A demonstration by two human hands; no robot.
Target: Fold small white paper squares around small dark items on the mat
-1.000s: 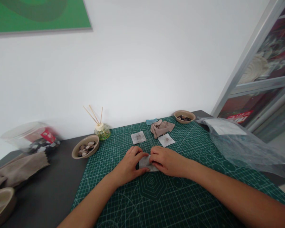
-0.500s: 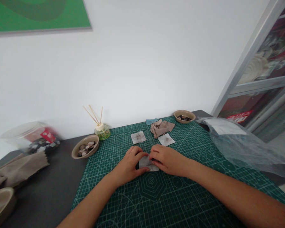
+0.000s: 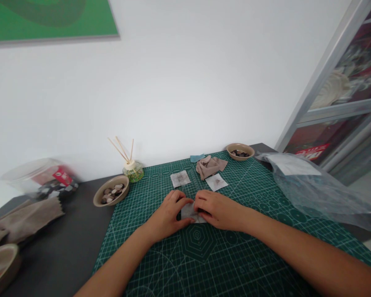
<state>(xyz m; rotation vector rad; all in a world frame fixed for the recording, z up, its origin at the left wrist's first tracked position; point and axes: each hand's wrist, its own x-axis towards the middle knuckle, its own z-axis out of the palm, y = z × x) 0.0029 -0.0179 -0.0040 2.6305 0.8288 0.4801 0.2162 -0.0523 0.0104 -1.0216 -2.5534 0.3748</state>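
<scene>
Clock dirs. are read from the grey square (image 3: 186,210), which lies at centre on the green cutting mat (image 3: 160,268). L. hand (image 3: 168,212), at 9 o'clock: thumb & index wide apart in a C, tips at the sq.'s near & far edges. R. hand (image 3: 218,209), at 3: fingers bunched narrow over the sq.'s right part; whether they pinch it cannot be told, the tips being hidden. Sq.'s near edge visible betw. hands.

Beyond, w/ bare mat betw.: stained white square (image 3: 180,178) at 11; second stained square (image 3: 216,182) at 1, its far-left edge by the brown cloth (image 3: 209,166), which is bunched; blue cloth (image 3: 197,158) at 12, by the mat's far edge.

Periphery: R. bowl (image 3: 241,147) w/ dark pcs., betw. 1 & 2, nr. far-right corner; plastic bag (image 3: 324,198) at 3, lying over the mat's right edge; reed diffuser (image 3: 135,173) at 10, nr. far-left corner; L. bowl (image 3: 108,184) w/ dark & pale pcs., betw. 9 & 10, at the left edge.

Open room: bare mat at 6, betw. forearms, to the frame's bottom; also a broad strip at 2, before the bag.
</scene>
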